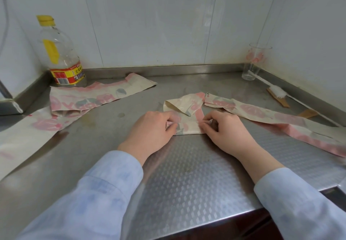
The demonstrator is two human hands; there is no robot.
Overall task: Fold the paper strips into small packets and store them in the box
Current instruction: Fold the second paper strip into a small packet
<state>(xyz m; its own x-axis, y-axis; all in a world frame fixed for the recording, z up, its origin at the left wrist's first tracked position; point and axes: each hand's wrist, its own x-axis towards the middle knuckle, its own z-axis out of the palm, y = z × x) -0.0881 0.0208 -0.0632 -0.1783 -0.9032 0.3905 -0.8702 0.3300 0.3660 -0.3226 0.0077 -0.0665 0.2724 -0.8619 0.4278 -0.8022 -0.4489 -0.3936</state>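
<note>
Pinching the partly folded paper strip (189,121) at its 2 side edges, the left hand (149,129) and right hand (224,129) held it flat on the steel counter (187,174), fingers curled onto the paper. A long unfolded strip (271,116) lay just to its right. Another printed strip (89,97) lay to the left, near a yellow-capped bottle (60,56). A glass (252,62) stood in the far right corner.

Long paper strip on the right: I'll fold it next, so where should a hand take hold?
Pinch the long strip at its squared-off inner end, beside the half-folded piece, coming from above and the near side. It lies flat, so a hand must lift that open edge.
</note>
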